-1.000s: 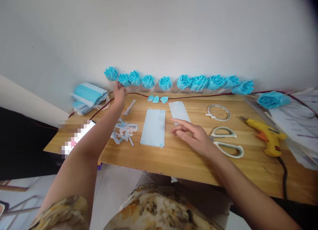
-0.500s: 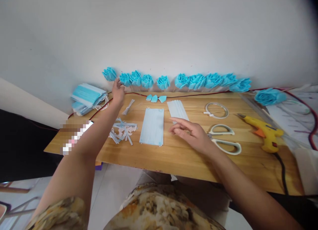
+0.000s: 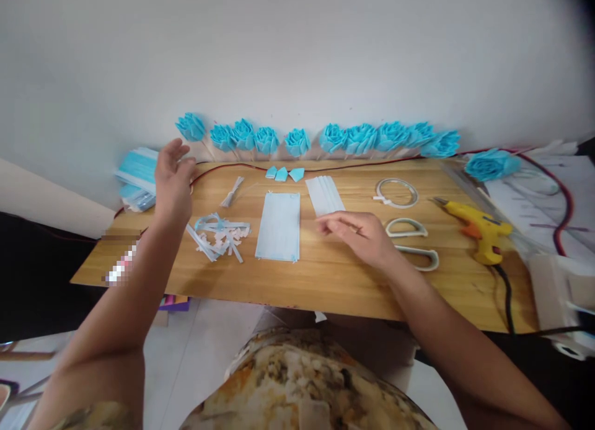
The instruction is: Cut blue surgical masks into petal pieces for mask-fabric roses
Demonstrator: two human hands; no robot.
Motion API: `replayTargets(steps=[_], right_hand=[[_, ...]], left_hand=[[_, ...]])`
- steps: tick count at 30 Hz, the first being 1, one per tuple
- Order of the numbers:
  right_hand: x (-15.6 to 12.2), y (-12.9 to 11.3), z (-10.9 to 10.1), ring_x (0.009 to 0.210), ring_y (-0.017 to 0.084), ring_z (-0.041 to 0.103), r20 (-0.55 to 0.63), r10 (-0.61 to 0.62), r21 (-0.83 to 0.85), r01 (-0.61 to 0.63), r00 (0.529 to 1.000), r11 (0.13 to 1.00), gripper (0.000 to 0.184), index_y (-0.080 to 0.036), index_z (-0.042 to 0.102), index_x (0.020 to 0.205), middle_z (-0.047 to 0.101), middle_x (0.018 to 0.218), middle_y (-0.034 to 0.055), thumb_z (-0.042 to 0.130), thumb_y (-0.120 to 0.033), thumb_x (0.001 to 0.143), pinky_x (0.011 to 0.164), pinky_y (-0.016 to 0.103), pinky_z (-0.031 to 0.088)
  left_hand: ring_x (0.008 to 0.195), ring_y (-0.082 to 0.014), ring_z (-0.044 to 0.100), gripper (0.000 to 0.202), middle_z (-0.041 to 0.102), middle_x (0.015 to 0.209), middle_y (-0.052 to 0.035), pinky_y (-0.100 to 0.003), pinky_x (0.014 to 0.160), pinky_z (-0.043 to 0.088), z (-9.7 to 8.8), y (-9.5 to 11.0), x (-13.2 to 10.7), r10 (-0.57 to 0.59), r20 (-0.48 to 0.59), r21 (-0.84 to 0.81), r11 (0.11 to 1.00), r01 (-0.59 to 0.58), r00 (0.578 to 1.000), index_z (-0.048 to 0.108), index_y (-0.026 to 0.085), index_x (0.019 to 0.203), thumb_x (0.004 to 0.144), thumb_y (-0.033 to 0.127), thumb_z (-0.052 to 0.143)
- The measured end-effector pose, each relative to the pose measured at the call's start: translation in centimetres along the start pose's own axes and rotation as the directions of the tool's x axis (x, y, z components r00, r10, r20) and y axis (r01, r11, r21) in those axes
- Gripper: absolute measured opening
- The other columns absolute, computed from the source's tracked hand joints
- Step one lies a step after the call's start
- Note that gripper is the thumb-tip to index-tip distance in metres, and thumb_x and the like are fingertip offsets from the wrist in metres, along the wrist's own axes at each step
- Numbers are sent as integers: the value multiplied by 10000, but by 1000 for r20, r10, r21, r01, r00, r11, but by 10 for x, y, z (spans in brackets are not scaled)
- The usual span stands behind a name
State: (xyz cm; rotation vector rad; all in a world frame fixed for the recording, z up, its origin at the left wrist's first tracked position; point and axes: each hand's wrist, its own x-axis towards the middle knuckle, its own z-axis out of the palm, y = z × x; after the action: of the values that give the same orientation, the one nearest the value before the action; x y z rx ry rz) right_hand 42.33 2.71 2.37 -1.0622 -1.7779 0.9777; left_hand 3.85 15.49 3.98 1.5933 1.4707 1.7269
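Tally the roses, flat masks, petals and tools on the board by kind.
Roses: 11
Flat masks: 2
Petals: 3
Scissors: 1
Glue gun: 1
Tape roll: 1
Total: 19

Blades of scissors hidden (under right hand).

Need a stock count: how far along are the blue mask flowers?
Done: a row of blue flowers leans on the wall. In hand: neither hand has a grip on anything; the left hand hovers open by the stack of masks, the right hand rests near a pleated sheet. Started: a flat mask, three small blue pieces, cut strips. Left: the stack looks uncut.
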Motion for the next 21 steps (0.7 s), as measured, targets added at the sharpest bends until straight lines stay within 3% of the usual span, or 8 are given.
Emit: replayTargets(steps=[4,7,9,11,13,16,19,21], right_hand=[[-8,-21,-23,791,186,771,-217,-114,-96,95,970,991,304,-252,816,931,816,862,24,583,-410,1046,759,316,614],[-19,-40,-44,800,202,770,-302,-188,-252,111,935,961,286,-269,819,946,812,857,17,589,-402,1049,757,345,608],[-25,-45,-54,804,210,770,-307,-190,-308,91,933,947,288,-265,817,935,812,861,16,591,-404,1047,753,357,603],[-26,-42,-57,796,210,770,-293,-146,-322,46,945,946,292,-255,812,912,811,856,16,592,-397,1042,747,356,602],[-20,-33,-52,815,211,773,-230,-92,-322,14,969,947,293,-246,808,910,816,879,22,585,-385,1040,755,349,604],[-1,-15,-28,966,231,772,-10,-76,-372,67,997,926,291,-238,805,1033,826,1048,45,541,-358,1057,861,367,593],[27,2,7,1161,270,711,272,-99,-520,232,957,822,286,-213,760,1222,774,1270,92,534,-269,1055,992,421,543],[47,12,28,1223,278,660,371,-92,-607,317,924,729,271,-192,744,1222,739,1335,111,537,-207,1048,1011,422,519]], left_hand=[[1033,-188,719,269,770,1142,-63,-362,995,555,-11,69,-73,136,234,31,989,-147,963,692,190,1218,960,263,676],[1044,-208,753,196,800,1120,-60,-334,904,583,-12,93,-120,175,585,212,910,-358,792,743,221,1147,1016,281,610],[1072,-233,755,223,798,1162,-86,-371,916,592,-6,93,-138,259,707,172,839,-516,658,736,213,1189,1024,237,589],[1072,-252,756,236,796,1172,-107,-409,924,597,3,86,-146,330,753,131,774,-620,570,727,191,1199,1032,195,560],[1068,-268,755,243,793,1175,-124,-436,920,605,16,76,-146,345,766,146,728,-669,543,726,167,1181,1040,171,527],[1115,-297,742,263,773,1226,-153,-481,942,610,34,64,-144,304,789,196,700,-687,534,733,149,1155,1040,157,497],[1225,-318,700,273,713,1358,-173,-515,1008,593,49,59,-150,230,845,208,691,-693,483,728,161,1179,1016,142,510],[1264,-317,678,285,691,1392,-165,-512,1040,583,55,59,-158,181,871,220,687,-692,456,724,174,1184,992,120,521]])
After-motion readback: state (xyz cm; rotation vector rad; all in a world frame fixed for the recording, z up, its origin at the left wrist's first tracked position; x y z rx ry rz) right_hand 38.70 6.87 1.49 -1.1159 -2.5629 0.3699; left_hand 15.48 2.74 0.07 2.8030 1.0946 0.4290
